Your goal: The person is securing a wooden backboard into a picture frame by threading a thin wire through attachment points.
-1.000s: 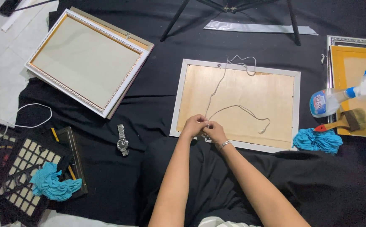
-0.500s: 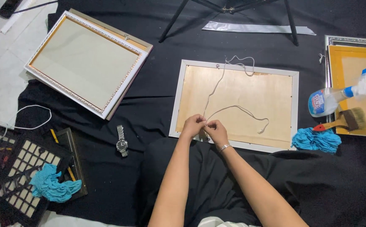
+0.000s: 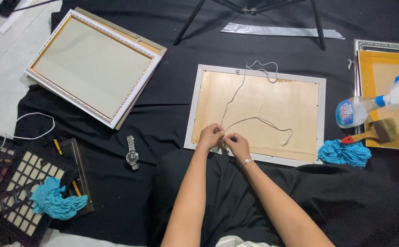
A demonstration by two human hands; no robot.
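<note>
The white-framed picture frame (image 3: 259,114) lies face down on the black cloth (image 3: 172,91), its wooden backing upward, and it serves as the landmark here. At the middle of its near rail both hands are brought together: the left hand (image 3: 210,136) and the right hand (image 3: 237,144) meet just over the rail's inner edge. A white cord (image 3: 236,93) is pinched there; the fingers (image 3: 219,134) of both hands are closed on it, thumbs against forefingers, almost touching one another. From the pinch the cord runs up across the backing to a small eyelet at the far rail, where a slack bundle is gathered; a second strand curves right and ends loose near the frame's right side.

The step in hand is judged to be the tying or fastening of the hanging cord at the near rail. Whether a knot is already formed cannot be told, since the spot is hidden by the fingers. The next move would call for a fine, steady pull with the cord kept taut and the frame left unshifted.
</note>
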